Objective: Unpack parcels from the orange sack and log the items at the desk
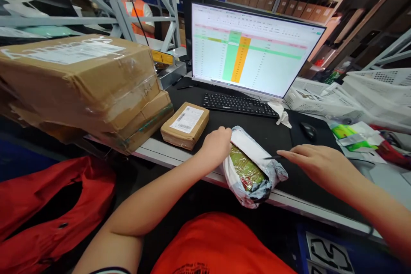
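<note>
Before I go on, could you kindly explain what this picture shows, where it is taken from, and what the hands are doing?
There is one picture, taken by a camera worn on a person's head, looking forward and down at their own two bare hands; no machine is involved. The left hand rests on a grey mailing bag that lies torn open at the edge of a black desk mat, showing something green and gold inside. The right hand is beside the bag, with a thin dark tool at its fingertips. Also on the desk: a small labelled carton, a keyboard, a mouse and a monitor showing a spreadsheet. Large taped boxes are stacked at the left. Another person in orange stands far behind.
</note>
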A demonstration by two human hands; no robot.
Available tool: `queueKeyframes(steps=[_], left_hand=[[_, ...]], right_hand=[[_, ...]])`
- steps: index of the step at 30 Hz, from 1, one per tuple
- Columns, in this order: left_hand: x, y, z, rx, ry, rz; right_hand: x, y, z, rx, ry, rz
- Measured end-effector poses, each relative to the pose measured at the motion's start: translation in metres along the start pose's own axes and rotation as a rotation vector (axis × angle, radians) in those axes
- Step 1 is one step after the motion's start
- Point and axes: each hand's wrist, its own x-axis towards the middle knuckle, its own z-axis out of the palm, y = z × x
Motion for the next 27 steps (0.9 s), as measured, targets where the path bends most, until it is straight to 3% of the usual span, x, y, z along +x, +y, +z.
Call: queueKeyframes(steps=[4,7,10,13,18,23,27], left_hand=[[0.005,0.017,0.001,0.018,0.050,0.133],[0.012,0.027,0.004,-0.073,0.077,0.499],[0.023,0.036,0.009,-0.093,-0.048,0.816],[0.032,0.042,0.016,0.090,-0.105,0.884],[0.029,0.041,0.033,0.374,0.081,0.949],[0.030,0.034,0.047,0.349,0.228,0.988],[0.032,0.031,0.053,0.258,0.375,1.009]], right_hand=[[-0.040,-0.005,-0.008,-0.037,-0.019,-0.062],[-0.049,-0.012,-0.003,-0.056,-0.002,-0.060],[-0.043,-0.014,0.001,-0.062,0.021,-0.069],[-0.036,-0.006,0.000,-0.044,0.043,-0.109],[-0.026,0.005,0.000,-0.031,0.124,-0.174],[-0.010,-0.001,0.010,-0.066,0.112,-0.237],[-0.016,0.030,0.025,-0.100,0.057,-0.148]])
